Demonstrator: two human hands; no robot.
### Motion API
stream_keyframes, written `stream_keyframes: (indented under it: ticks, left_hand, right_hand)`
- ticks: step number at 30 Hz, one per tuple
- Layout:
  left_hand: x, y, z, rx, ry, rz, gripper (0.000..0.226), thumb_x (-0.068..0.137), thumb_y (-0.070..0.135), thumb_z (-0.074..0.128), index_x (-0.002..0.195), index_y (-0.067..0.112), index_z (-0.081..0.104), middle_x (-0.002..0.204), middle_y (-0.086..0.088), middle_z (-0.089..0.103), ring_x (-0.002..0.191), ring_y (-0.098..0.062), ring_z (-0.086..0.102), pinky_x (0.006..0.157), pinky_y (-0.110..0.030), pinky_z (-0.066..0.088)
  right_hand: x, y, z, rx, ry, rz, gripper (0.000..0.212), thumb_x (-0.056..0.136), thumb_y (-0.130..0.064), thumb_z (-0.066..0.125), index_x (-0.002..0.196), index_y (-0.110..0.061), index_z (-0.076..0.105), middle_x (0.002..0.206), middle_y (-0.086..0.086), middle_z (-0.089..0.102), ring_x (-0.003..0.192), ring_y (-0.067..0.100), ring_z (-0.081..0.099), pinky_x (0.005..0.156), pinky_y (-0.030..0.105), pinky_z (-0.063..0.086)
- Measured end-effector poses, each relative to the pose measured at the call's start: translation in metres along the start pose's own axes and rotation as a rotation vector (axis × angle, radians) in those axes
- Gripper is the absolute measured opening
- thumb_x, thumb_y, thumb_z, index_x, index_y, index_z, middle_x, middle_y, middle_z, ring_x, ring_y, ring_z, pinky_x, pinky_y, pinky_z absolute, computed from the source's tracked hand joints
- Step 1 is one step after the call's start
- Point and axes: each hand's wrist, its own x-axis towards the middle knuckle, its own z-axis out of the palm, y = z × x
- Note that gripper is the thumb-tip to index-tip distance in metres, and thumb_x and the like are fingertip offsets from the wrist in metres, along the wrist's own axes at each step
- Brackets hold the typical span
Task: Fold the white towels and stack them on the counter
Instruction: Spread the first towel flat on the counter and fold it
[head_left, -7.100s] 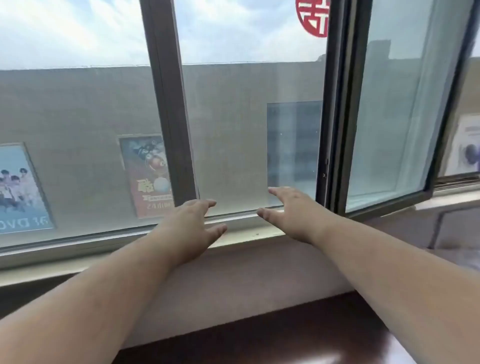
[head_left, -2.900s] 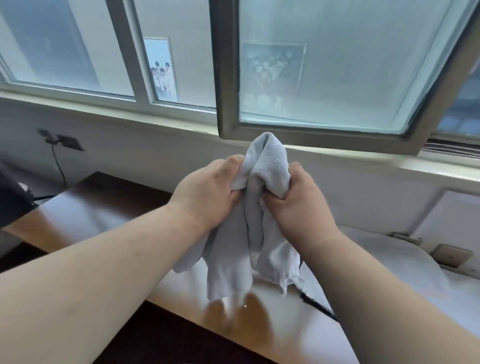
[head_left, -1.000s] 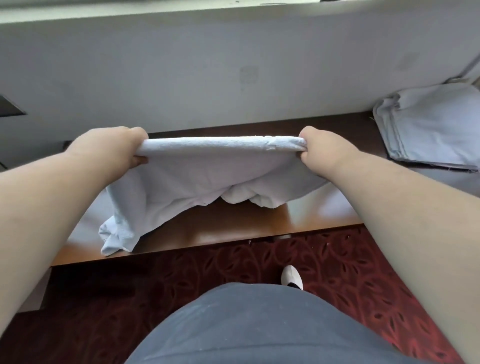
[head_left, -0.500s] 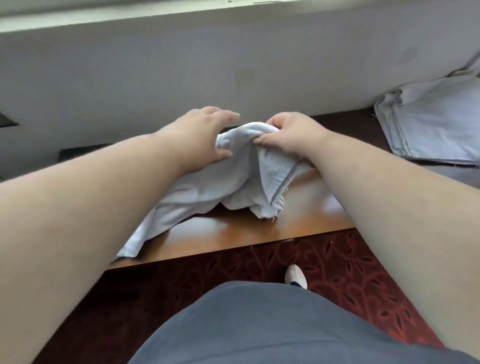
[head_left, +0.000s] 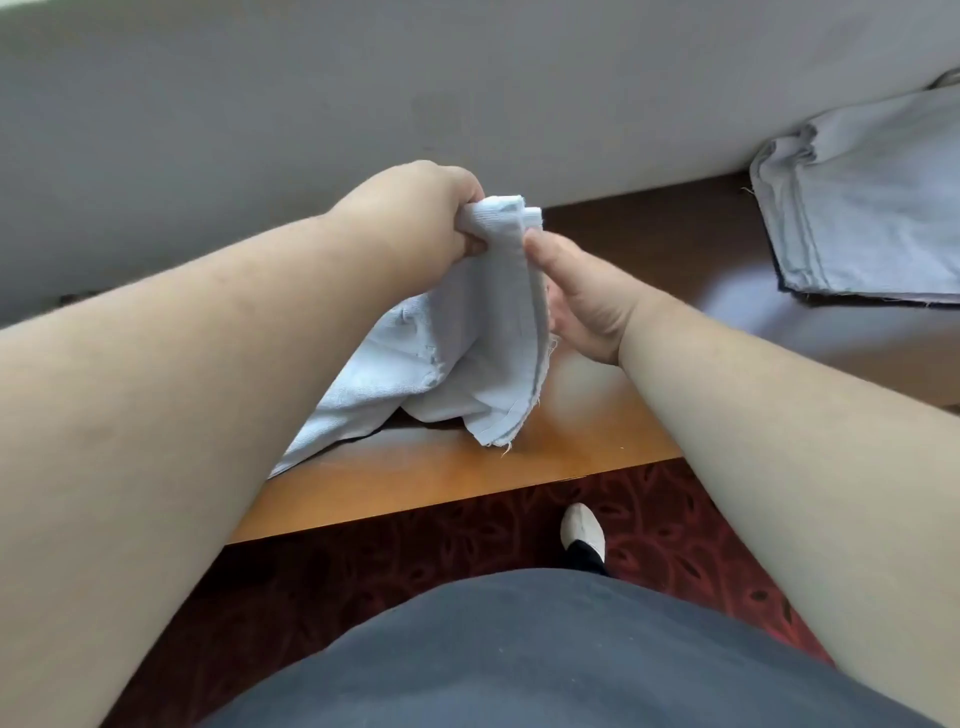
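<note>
The left hand (head_left: 415, 218) grips the bunched top corners of a white towel (head_left: 483, 353), its fingers (head_left: 470, 244) curled round the cloth. The right hand (head_left: 587, 301) touches the hanging edge just beside them. Below the fingers, the towel trails onto the desk (head_left: 415, 467). A folded stack (head_left: 862, 208) lies well right.

One towel (head_left: 498, 332) up in two hands; one folded stack (head_left: 862, 208) at the counter's (head_left: 415, 467) far right corner.

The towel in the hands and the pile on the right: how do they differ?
The held towel hangs bunched from the left hand, its lower end trailing on the counter; the pile lies flat. The held towel looks half folded; the pile is folded in neat layers. Both are pale cloth.
</note>
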Motion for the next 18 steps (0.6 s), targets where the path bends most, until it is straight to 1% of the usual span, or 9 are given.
stream_keyframes:
  ticks: [2,4,5,7,8,10,13,15,18]
  left_hand:
    - [0.002,-0.003,-0.007,-0.043,0.021,-0.034,0.012,0.090,0.038,0.064,0.096,0.032,0.056,0.083,0.008,0.056,0.072,-0.015,0.052,0.061,-0.029,0.035]
    - [0.004,-0.004,-0.014,-0.068,0.036,-0.060,0.013,0.089,0.040,0.065,0.094,0.034,0.055,0.081,0.012,0.054,0.069,-0.010,0.049,0.059,-0.029,0.034]
    - [0.004,-0.004,-0.017,-0.075,0.041,-0.068,0.013,0.088,0.041,0.066,0.093,0.035,0.055,0.081,0.013,0.055,0.069,-0.009,0.050,0.059,-0.029,0.035]
    - [0.003,-0.004,-0.021,-0.086,0.045,-0.072,0.013,0.087,0.042,0.067,0.092,0.037,0.056,0.080,0.012,0.057,0.069,-0.011,0.055,0.056,-0.027,0.039]
    - [0.003,-0.005,-0.023,-0.089,0.049,-0.080,0.012,0.086,0.041,0.066,0.091,0.037,0.056,0.078,0.011,0.059,0.069,-0.012,0.058,0.056,-0.026,0.042]
    - [0.004,-0.004,-0.025,-0.108,0.058,-0.112,0.009,0.086,0.039,0.065,0.090,0.038,0.056,0.074,0.010,0.064,0.068,-0.014,0.062,0.057,-0.027,0.047]
    - [0.015,-0.004,-0.027,-0.135,0.088,-0.163,0.007,0.087,0.033,0.061,0.093,0.037,0.058,0.072,0.010,0.069,0.066,-0.013,0.063,0.056,-0.028,0.047]
    - [0.028,-0.002,-0.026,-0.144,0.127,-0.172,0.011,0.087,0.026,0.059,0.096,0.032,0.061,0.076,0.006,0.069,0.068,-0.016,0.063,0.059,-0.029,0.049]
    - [0.053,0.003,-0.020,-0.080,0.202,-0.170,0.018,0.086,0.021,0.056,0.102,0.025,0.064,0.092,-0.001,0.063,0.075,-0.026,0.060,0.063,-0.032,0.048]
  right_hand:
    - [-0.006,0.027,0.000,-0.178,-0.031,0.127,0.058,0.083,-0.041,0.075,0.134,-0.025,0.052,0.121,-0.005,0.069,0.104,0.008,0.068,0.084,0.026,0.056]
    - [-0.008,0.052,0.004,-0.380,0.014,0.245,0.046,0.083,-0.032,0.078,0.123,-0.033,0.056,0.115,-0.010,0.071,0.104,0.007,0.068,0.098,0.033,0.052]
    - [-0.005,0.061,0.007,-0.465,0.072,0.282,0.041,0.084,-0.034,0.077,0.121,-0.032,0.058,0.112,-0.008,0.071,0.102,0.011,0.068,0.097,0.034,0.052]
    - [-0.001,0.071,0.013,-0.557,0.213,0.302,0.029,0.089,-0.038,0.068,0.116,-0.027,0.061,0.100,-0.005,0.069,0.089,0.014,0.065,0.078,0.028,0.053]
    - [0.001,0.072,0.016,-0.575,0.258,0.305,0.022,0.091,-0.037,0.064,0.111,-0.027,0.060,0.094,-0.005,0.066,0.082,0.012,0.062,0.067,0.024,0.049]
    - [0.000,0.075,0.021,-0.567,0.262,0.320,0.013,0.093,-0.034,0.061,0.105,-0.030,0.058,0.090,-0.006,0.063,0.079,0.013,0.061,0.061,0.022,0.044]
    - [-0.014,0.078,0.026,-0.493,0.175,0.308,0.021,0.091,-0.029,0.063,0.111,-0.032,0.059,0.087,-0.013,0.064,0.077,0.003,0.061,0.053,0.013,0.044]
    - [-0.027,0.081,0.025,-0.416,0.109,0.296,0.030,0.090,-0.028,0.065,0.120,-0.030,0.060,0.100,-0.013,0.068,0.086,-0.001,0.062,0.064,0.012,0.046]
    - [-0.043,0.079,0.019,-0.134,0.141,0.303,0.019,0.094,-0.021,0.061,0.113,-0.021,0.066,0.102,0.000,0.076,0.092,0.016,0.073,0.078,0.028,0.058]
